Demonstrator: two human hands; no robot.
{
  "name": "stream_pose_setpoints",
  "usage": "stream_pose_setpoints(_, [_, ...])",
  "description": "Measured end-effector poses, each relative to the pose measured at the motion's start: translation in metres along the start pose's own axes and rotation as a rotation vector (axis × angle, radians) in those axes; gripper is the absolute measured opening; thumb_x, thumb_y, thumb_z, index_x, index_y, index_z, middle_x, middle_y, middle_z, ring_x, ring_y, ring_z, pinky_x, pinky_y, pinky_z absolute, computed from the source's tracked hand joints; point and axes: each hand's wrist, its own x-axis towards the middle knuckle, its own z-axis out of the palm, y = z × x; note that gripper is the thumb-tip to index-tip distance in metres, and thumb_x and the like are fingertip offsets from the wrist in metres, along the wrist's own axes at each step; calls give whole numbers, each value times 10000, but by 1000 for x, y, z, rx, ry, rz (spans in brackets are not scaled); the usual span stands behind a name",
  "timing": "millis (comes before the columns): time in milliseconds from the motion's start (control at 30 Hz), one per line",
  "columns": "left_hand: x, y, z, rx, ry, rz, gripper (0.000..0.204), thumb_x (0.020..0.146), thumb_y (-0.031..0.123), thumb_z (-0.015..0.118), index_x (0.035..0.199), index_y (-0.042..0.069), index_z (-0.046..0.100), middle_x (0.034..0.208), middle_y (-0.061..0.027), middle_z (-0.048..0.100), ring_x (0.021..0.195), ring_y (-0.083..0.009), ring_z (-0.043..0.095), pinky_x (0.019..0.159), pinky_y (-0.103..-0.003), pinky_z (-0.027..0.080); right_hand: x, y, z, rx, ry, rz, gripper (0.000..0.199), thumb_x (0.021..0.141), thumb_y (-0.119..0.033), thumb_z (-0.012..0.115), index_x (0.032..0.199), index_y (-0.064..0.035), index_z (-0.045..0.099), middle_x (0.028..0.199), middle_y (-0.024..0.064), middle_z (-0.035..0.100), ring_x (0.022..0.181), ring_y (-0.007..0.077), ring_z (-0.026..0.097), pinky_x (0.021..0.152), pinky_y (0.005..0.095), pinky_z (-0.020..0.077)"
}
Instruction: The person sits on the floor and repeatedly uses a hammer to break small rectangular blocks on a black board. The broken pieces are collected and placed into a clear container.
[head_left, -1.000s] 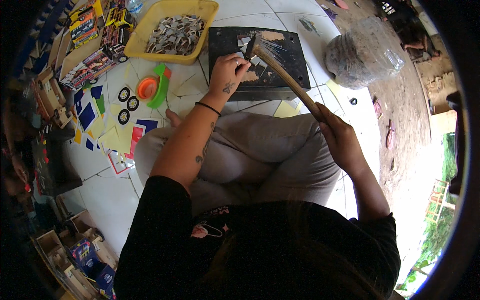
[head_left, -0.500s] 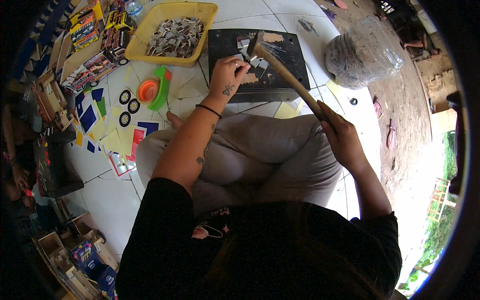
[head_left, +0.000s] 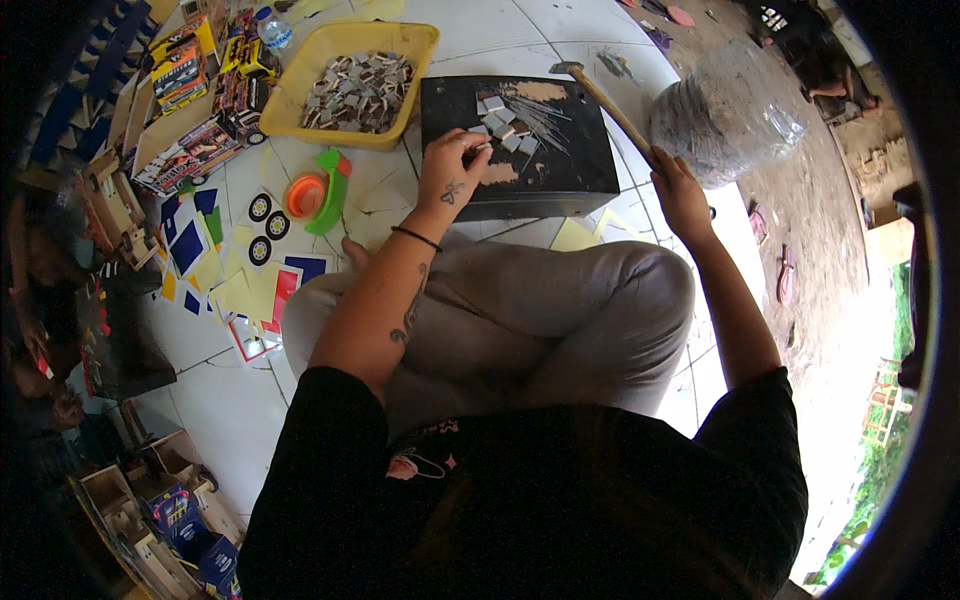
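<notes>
You seem at the hammering step, right hand wrapped round the hammer, left fingers pinched narrow, contents unclear, beside grey pieces on the black block, so striking calls for careful aim.

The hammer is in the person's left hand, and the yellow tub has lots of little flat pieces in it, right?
Not quite: the head view shows the hammer in the right hand, not the left hand. The yellow tub does have lots of little flat pieces in it.
</notes>
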Motion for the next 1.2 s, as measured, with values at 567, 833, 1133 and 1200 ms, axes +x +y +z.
stream_pose_setpoints(567, [77,-17,-25,494,-269,40,433,806,324,665,1132,42,624,1123,-147,597,1069,-326,537,936,-409,426,70,-77,50,-204,97,-345,343,812,-209,631,1138,-112,589,1086,91,555,1060,273,518,903,388,423])
stream_pose_setpoints(833, [74,-7,7,503,-171,-20,262,779,257,707,948,60,675,1027,-86,618,978,-286,552,846,-392,448,118,-95,70,-478,-123,-838,176,800,-140,543,931,-74,641,984,72,591,1017,238,534,861,364,452])
stream_pose_setpoints(1133, [20,14,-16,-150,-17,-176,186,810,30,666,993,8,641,797,-31,588,717,-121,593,657,-243,472,102,-108,66,822,-144,-138,125,861,-63,594,962,9,616,864,61,672,724,148,624,647,266,477])
stream_pose_setpoints(1200, [5,19,-15,-95,-25,-173,154,794,31,679,941,6,642,823,-59,606,723,-146,601,671,-270,483,90,-121,69,1007,-217,-7,125,862,-61,593,967,5,610,885,57,669,753,112,614,654,250,476])
